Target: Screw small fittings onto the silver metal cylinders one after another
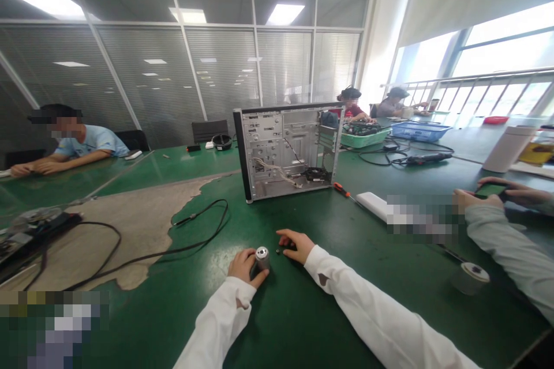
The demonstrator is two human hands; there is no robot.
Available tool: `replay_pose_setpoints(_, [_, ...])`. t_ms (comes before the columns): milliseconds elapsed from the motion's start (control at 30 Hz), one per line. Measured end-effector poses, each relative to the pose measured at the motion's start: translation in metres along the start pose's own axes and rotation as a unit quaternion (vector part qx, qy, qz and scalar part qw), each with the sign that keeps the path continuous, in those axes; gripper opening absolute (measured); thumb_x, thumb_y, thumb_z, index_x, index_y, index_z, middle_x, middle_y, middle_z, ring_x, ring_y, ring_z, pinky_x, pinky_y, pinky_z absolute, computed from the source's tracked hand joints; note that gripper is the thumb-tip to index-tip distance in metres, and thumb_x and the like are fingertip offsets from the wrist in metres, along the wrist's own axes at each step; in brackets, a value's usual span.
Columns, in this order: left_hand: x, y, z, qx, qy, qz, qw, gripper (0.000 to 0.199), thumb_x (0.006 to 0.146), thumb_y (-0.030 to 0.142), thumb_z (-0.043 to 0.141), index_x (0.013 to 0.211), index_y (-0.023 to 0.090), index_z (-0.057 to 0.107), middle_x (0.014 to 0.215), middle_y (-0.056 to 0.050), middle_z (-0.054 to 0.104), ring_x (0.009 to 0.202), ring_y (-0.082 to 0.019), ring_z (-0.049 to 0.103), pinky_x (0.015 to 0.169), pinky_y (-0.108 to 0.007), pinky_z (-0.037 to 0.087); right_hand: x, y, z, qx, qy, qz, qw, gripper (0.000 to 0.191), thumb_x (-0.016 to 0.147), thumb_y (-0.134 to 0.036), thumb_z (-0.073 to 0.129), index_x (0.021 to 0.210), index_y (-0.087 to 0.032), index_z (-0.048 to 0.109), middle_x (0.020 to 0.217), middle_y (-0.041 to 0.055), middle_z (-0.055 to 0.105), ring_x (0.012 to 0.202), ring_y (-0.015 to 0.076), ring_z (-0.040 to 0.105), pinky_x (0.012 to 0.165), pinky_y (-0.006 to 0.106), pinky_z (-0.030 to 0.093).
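Note:
My left hand (245, 268) is wrapped round a small metal cylinder (262, 258) that stands upright on the green table (294, 311). To its right, my right hand (296, 245) is held low over the table with thumb and forefinger apart and nothing between them. A tiny dark part (277, 251) lies on the table between the cylinder and my right thumb. Behind both hands stands an open computer case (268, 150), with loose cables and a black fan inside.
A black cable (173, 252) curves across the left side. An orange screwdriver (341, 189) and a white power strip (374, 206) lie right of the case. At right are a round tin (470, 278) and a person's hands (480, 196). Other people sit farther back.

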State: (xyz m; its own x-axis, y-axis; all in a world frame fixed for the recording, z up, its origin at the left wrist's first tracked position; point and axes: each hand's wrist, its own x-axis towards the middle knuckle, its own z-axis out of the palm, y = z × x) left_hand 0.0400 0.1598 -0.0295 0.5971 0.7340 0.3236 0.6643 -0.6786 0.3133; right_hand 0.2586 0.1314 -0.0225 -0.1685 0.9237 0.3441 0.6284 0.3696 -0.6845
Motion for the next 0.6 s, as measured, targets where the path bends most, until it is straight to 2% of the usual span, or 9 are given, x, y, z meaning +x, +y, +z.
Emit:
replay_pose_setpoints(167, [0.0, 0.001, -0.001, 0.003, -0.001, -0.003, 1.0, 0.04, 0.064, 0.043, 0.053, 0.093, 0.015, 0.058, 0.101, -0.009, 0.053, 0.094, -0.025, 0.047, 0.078, -0.037, 0.04, 0.001, 0.016, -0.008, -0.014, 0.037, 0.016, 0.999, 0.046, 0.057, 0.0, 0.04, 0.099, -0.016, 0.05, 0.078, 0.0002, 0.059, 0.067, 0.0075, 0.051, 0.062, 0.019, 0.042])
replay_pose_setpoints(367, [0.0, 0.001, -0.001, 0.004, -0.002, -0.008, 1.0, 0.04, 0.063, 0.043, 0.053, 0.093, 0.016, 0.058, 0.101, -0.009, 0.053, 0.095, -0.024, 0.047, 0.079, -0.037, 0.04, 0.002, 0.015, -0.007, -0.044, 0.053, 0.002, 0.998, 0.04, 0.055, 0.001, 0.038, 0.085, -0.017, 0.058, 0.074, 0.0009, 0.057, 0.067, 0.0087, 0.049, 0.063, 0.021, 0.041])
replay_pose_setpoints(600, [0.0, 0.002, -0.001, 0.001, -0.003, -0.01, 1.0, 0.04, 0.063, 0.043, 0.053, 0.093, 0.017, 0.058, 0.101, -0.008, 0.053, 0.095, -0.024, 0.047, 0.079, -0.037, 0.04, 0.002, 0.015, -0.006, -0.062, 0.052, -0.007, 0.997, 0.037, 0.056, 0.0, 0.04, 0.082, -0.018, 0.059, 0.076, 0.0008, 0.056, 0.067, 0.009, 0.048, 0.064, 0.021, 0.04])
